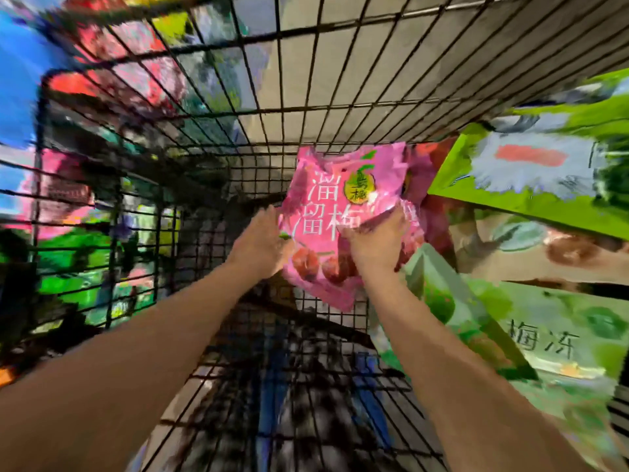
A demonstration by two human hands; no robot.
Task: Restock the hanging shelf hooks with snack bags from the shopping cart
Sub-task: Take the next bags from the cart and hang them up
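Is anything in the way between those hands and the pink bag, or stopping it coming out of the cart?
Nothing between them: the left hand and right hand both hold the pink bag already. The green bags crowd its right side, and the cart wall stands behind it. The shelf hooks are out of view.

This is a shop, seen from above a black wire shopping cart (306,110) whose grid walls fill the upper and left parts of the frame. A pink snack bag (326,199) printed with fruit and large lettering shows at the centre, with sealed, branded green bags (510,172) piled along the right edge. Through the wire at the left, blurred, brightly coloured packaged goods (68,199) show.
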